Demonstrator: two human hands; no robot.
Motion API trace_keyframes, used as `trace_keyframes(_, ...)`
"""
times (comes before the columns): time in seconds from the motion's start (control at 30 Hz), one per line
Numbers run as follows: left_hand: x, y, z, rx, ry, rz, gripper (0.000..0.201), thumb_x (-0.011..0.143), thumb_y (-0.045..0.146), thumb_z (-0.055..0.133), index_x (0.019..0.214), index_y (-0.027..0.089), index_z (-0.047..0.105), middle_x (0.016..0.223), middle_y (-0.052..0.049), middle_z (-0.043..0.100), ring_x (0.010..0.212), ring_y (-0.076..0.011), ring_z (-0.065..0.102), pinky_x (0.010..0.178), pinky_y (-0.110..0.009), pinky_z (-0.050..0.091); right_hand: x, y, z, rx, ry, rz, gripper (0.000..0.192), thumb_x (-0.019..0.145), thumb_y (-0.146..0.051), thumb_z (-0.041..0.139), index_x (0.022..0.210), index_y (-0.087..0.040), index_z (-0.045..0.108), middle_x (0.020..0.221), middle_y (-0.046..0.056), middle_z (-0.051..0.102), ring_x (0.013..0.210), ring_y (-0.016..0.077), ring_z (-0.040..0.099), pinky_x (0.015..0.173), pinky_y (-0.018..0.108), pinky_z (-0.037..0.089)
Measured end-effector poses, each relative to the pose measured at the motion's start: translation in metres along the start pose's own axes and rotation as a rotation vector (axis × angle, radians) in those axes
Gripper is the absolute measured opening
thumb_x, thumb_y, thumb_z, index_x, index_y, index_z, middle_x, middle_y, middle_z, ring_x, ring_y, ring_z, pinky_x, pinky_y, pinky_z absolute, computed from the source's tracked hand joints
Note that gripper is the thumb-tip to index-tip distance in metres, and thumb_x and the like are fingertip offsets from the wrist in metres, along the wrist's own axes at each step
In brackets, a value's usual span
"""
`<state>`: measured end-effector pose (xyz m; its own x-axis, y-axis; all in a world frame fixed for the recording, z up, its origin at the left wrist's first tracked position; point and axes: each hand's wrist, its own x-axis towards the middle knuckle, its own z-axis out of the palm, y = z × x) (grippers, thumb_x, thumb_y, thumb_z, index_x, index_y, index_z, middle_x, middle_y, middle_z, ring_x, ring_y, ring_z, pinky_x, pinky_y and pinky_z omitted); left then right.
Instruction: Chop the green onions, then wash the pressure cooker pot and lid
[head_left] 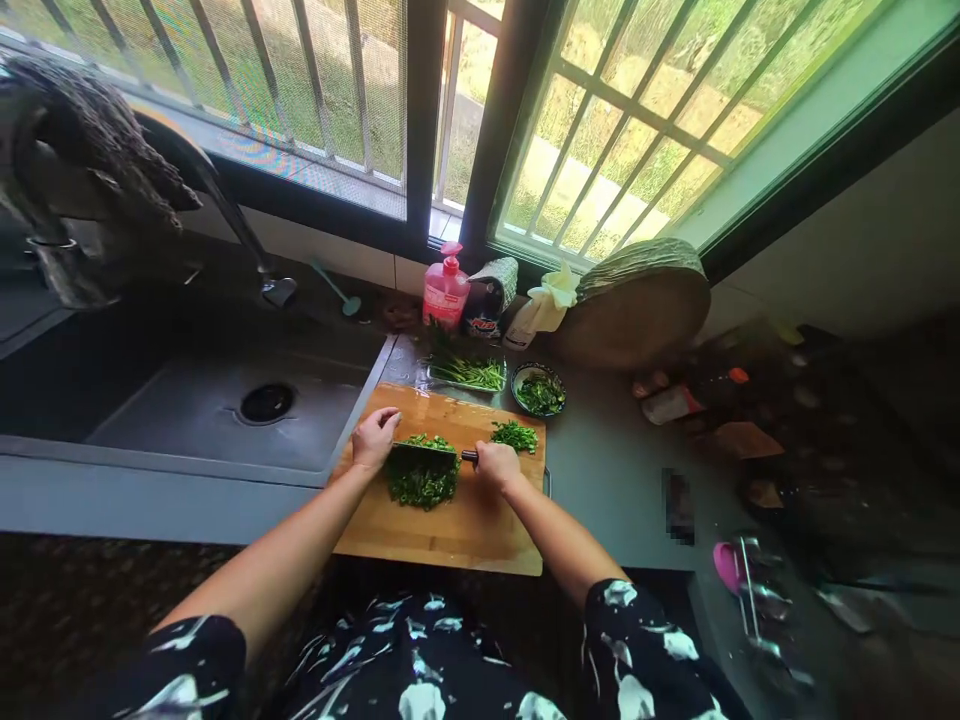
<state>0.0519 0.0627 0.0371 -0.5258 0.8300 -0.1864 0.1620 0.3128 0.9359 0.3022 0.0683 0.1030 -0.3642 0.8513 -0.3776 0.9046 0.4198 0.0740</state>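
Observation:
My right hand (pixel 496 466) is wrapped round the dark handle of a cleaver (pixel 424 456). Its broad blade stands across a heap of chopped greens (pixel 421 488) on the wooden cutting board (pixel 472 530). By the blade's far left end is my left hand (pixel 373 438), its fingers curled together; whether anything is in them I cannot make out. Some greens lie behind the blade too. A smaller pile of cut greens (pixel 514 436) rests at the board's upper right.
Behind the board are a clear tray of green stalks (pixel 472 374) and a bowl of greens (pixel 538 390). A pink pump bottle (pixel 445 292) stands under the window. The sink (pixel 217 400) with its faucet (pixel 244 235) lies left. A thick round wooden block (pixel 637 310) leans on the wall.

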Motion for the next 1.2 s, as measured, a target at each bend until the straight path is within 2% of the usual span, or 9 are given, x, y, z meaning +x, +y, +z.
trace_keyframes(0.2, 0.028, 0.011, 0.004, -0.112, -0.023, -0.013, 0.029, 0.071, 0.038, 0.058, 0.088, 0.015, 0.065, 0.08, -0.008, 0.071, 0.079, -0.0211, 0.068, 0.077, -0.031, 0.051, 0.011, 0.002, -0.026, -0.003, 0.036, -0.042, 0.024, 0.079, -0.029, 0.051, 0.095, -0.019, 0.065, 0.09, 0.012, 0.07, 0.083, 0.0257, 0.067, 0.069, 0.033, 0.051)
trace_keyframes(0.4, 0.028, 0.0, 0.014, -0.136, -0.034, -0.046, 0.024, 0.069, 0.035, 0.061, 0.085, 0.018, 0.065, 0.078, -0.007, 0.072, 0.08, -0.0223, 0.068, 0.08, -0.033, 0.051, 0.009, -0.001, -0.013, 0.022, -0.027, 0.073, 0.028, 0.084, -0.029, 0.047, 0.104, -0.019, 0.063, 0.095, 0.012, 0.07, 0.086, 0.0239, 0.067, 0.073, 0.031, 0.051)
trace_keyframes(0.6, 0.025, 0.005, 0.009, -0.16, -0.033, -0.064, 0.021, 0.07, 0.035, 0.06, 0.078, 0.017, 0.063, 0.07, -0.007, 0.07, 0.072, -0.0232, 0.068, 0.076, -0.035, 0.052, 0.008, 0.002, -0.022, 0.021, -0.035, -0.01, 0.026, 0.081, -0.03, 0.049, 0.098, -0.019, 0.065, 0.092, 0.013, 0.07, 0.085, 0.0242, 0.067, 0.071, 0.032, 0.051)
trace_keyframes(0.8, 0.009, 0.002, 0.009, -0.163, -0.057, -0.045, 0.027, 0.07, 0.039, 0.06, 0.086, 0.017, 0.064, 0.078, -0.008, 0.072, 0.079, -0.0218, 0.068, 0.077, -0.032, 0.051, -0.002, 0.0, -0.005, 0.048, -0.015, 0.051, 0.026, 0.083, -0.029, 0.048, 0.101, -0.019, 0.063, 0.094, 0.011, 0.07, 0.085, 0.023, 0.067, 0.071, 0.031, 0.051)
trace_keyframes(1.0, 0.026, 0.013, 0.01, -0.167, -0.061, -0.049, 0.03, 0.07, 0.043, 0.062, 0.083, 0.016, 0.064, 0.075, -0.008, 0.072, 0.074, -0.0226, 0.069, 0.078, -0.035, 0.051, 0.01, 0.007, -0.025, 0.028, -0.005, 0.01, 0.026, 0.08, -0.029, 0.05, 0.098, -0.019, 0.066, 0.092, 0.013, 0.07, 0.086, 0.0248, 0.067, 0.072, 0.032, 0.051)
trace_keyframes(1.2, 0.029, 0.007, 0.022, -0.186, -0.06, -0.028, 0.031, 0.072, 0.043, 0.06, 0.089, 0.016, 0.063, 0.079, -0.008, 0.072, 0.078, -0.0222, 0.069, 0.082, -0.035, 0.05, 0.011, 0.008, -0.017, 0.03, -0.032, 0.087, 0.026, 0.084, -0.03, 0.048, 0.103, -0.02, 0.063, 0.097, 0.012, 0.07, 0.088, 0.0235, 0.067, 0.073, 0.032, 0.05)
